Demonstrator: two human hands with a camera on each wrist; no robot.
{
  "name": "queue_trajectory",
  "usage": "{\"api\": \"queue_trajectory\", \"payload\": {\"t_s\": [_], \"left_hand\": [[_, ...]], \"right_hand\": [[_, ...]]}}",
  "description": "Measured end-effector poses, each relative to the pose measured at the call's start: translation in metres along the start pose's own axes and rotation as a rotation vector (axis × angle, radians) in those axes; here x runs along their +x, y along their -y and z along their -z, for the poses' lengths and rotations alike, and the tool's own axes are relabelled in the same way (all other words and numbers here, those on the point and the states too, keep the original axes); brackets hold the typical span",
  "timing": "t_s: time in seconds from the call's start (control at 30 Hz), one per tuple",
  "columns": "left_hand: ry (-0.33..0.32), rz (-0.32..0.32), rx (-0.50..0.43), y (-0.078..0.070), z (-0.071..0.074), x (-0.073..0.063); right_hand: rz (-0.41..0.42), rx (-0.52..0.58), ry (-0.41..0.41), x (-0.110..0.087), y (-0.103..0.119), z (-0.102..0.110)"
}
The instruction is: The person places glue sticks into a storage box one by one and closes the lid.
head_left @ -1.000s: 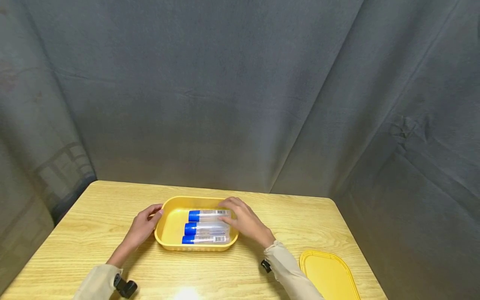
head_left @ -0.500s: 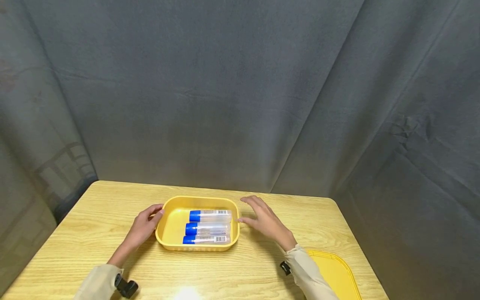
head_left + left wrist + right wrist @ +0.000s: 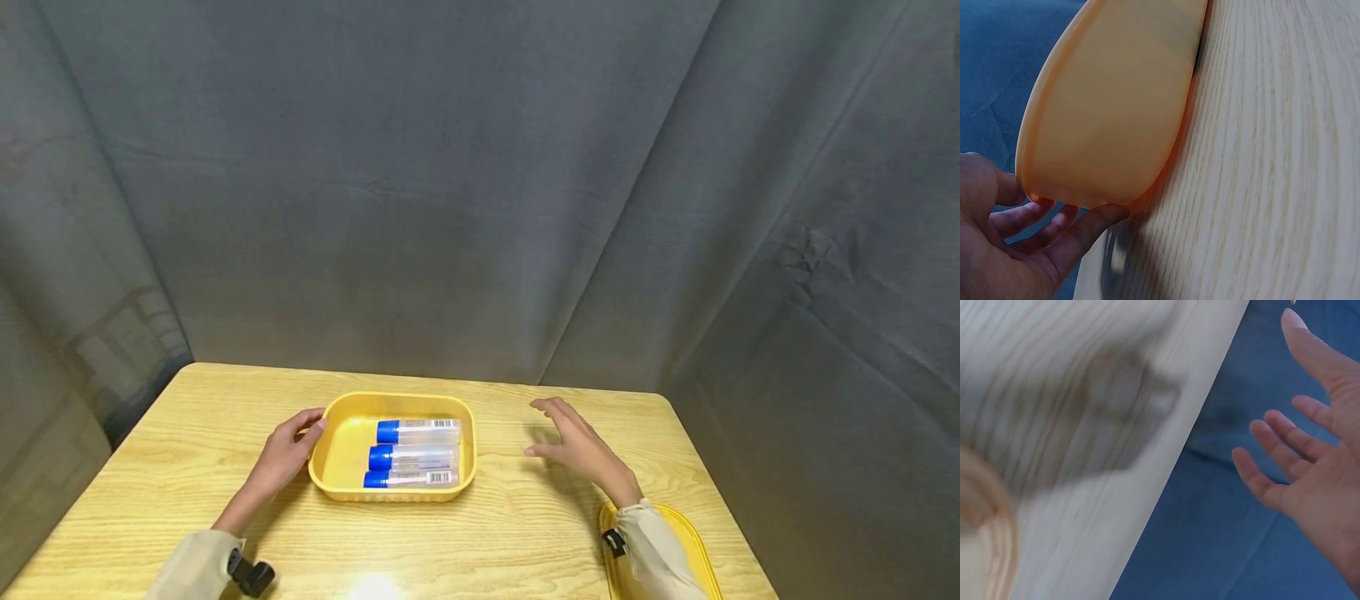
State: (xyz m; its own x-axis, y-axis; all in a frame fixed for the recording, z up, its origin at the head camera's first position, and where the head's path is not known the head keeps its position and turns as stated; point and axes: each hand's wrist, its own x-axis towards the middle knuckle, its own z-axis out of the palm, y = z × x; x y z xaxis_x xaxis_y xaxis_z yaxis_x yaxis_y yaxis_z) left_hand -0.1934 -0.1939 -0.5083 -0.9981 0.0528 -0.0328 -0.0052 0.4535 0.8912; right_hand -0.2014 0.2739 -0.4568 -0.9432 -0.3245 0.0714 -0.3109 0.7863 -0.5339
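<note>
A pale wooden table [image 3: 487, 542] with fine grain and rounded far corners spread across the lower part of the head view, a bright glare [image 3: 373, 586] sitting near its front edge. Behind it hung a grey cloth [image 3: 375, 183], with a long slanting fold [image 3: 633, 196] to the right of centre and a crumpled patch [image 3: 810, 254] farther right. On the left side, faint brick-like lines [image 3: 127, 329] showed on the fabric, above a darker area [image 3: 150, 400] beside the table. In both wrist views, the cloth looked blue and the wood paler.
</note>
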Motion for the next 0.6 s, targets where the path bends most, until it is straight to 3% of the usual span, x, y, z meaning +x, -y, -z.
{"api": "queue_trajectory", "payload": {"t_s": [0.23, 0.6], "left_hand": [[-0.001, -0.002, 0.008, 0.001, 0.000, 0.000], [0.004, -0.002, 0.004, 0.001, 0.001, 0.001]], "right_hand": [[-0.090, 0.014, 0.055, -0.017, -0.016, 0.014], [-0.080, -0.011, 0.158, -0.040, -0.041, 0.028]]}}
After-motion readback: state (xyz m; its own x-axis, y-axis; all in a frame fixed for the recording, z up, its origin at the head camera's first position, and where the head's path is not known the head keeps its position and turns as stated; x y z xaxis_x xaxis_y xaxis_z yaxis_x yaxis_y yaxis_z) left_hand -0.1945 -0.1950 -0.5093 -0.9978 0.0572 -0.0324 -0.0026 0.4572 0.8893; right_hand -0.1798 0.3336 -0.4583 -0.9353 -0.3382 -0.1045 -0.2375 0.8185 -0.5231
